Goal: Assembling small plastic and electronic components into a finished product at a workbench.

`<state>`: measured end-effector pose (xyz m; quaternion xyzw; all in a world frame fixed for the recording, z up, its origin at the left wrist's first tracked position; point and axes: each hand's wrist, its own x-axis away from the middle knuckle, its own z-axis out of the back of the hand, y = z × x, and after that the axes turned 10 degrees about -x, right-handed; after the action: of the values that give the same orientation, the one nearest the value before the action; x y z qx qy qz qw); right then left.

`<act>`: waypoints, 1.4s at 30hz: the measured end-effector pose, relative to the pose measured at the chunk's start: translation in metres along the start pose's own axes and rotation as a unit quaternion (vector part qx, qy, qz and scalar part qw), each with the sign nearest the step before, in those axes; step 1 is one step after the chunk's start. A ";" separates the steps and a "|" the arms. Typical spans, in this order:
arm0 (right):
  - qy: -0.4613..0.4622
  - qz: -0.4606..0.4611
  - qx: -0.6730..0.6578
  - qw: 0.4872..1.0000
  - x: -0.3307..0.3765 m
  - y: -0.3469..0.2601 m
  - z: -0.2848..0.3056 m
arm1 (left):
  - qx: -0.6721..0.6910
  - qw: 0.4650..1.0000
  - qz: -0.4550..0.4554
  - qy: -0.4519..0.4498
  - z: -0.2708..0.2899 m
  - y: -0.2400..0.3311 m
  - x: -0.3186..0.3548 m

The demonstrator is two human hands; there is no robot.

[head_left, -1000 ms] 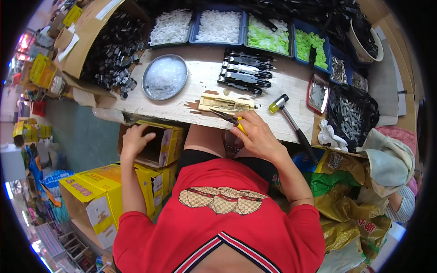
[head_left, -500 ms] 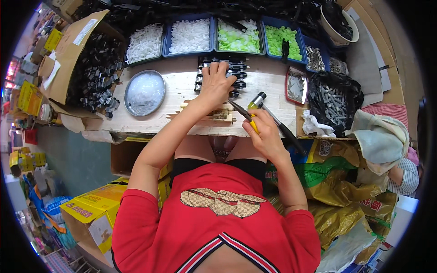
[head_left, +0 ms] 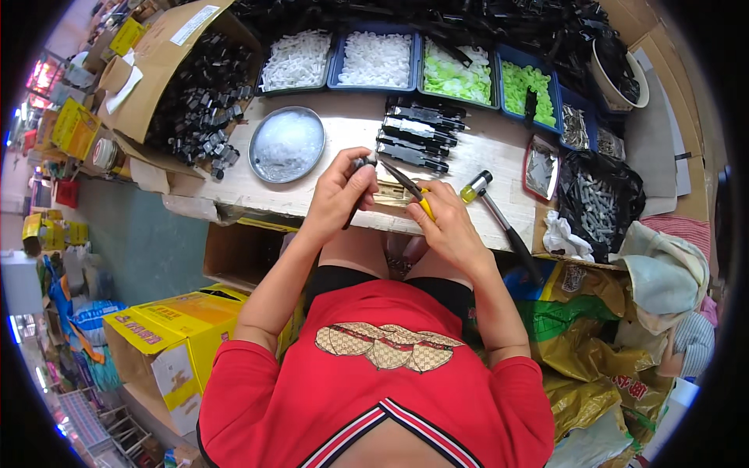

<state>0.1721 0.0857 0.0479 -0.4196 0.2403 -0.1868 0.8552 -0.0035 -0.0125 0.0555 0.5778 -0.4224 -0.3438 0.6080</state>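
My left hand (head_left: 331, 199) grips a slim black plastic part (head_left: 350, 218), its upper end poking out between thumb and fingers. My right hand (head_left: 447, 222) is closed around pliers (head_left: 405, 182) with yellow grips. The dark jaws of the pliers reach the top end of the part, beside my left fingertips; whether they pinch something small there is too fine to tell. Beyond both hands, several similar black parts (head_left: 419, 132) lie in a stacked row on the bench. Under the pliers sits a small wooden block (head_left: 388, 200), partly hidden by my hands.
A hammer (head_left: 516, 240) with a yellowish head lies right of my right hand. Left stand a round metal dish (head_left: 286, 145) and a carton of black clips (head_left: 204, 101). Blue trays (head_left: 373, 87) of white and green pieces line the back. A black bag (head_left: 599, 204) holds grey pieces.
My left hand has come back from the row of black parts, now holding one near my body. The pliers have met it at its end. The view has shifted, moving the bench rightward.
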 end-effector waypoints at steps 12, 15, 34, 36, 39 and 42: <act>-0.031 0.003 0.014 0.999 0.001 -0.013 0.004 | -0.215 0.963 -0.155 0.054 -0.008 -0.004 0.009; -0.023 0.017 0.010 1.000 0.001 -0.013 0.003 | -0.281 0.930 -0.220 0.082 -0.010 -0.003 0.009; -0.167 0.084 0.009 0.982 0.010 -0.015 -0.029 | 0.343 0.890 0.209 -0.219 0.057 -0.034 0.057; -0.233 0.094 0.036 0.967 0.008 -0.020 -0.027 | 0.370 0.879 0.193 -0.230 0.059 -0.035 0.069; -0.293 0.106 0.054 0.949 0.004 -0.024 -0.026 | 0.371 0.885 0.178 -0.216 0.061 -0.038 0.084; -0.250 0.104 0.024 0.962 0.010 -0.011 -0.039 | 0.256 0.922 0.225 -0.183 0.072 -0.033 0.087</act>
<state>0.1568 0.0500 0.0337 -0.4051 0.0568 0.0088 0.9125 -0.0310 -0.1239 0.0308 0.5305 -0.7186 -0.1777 0.4130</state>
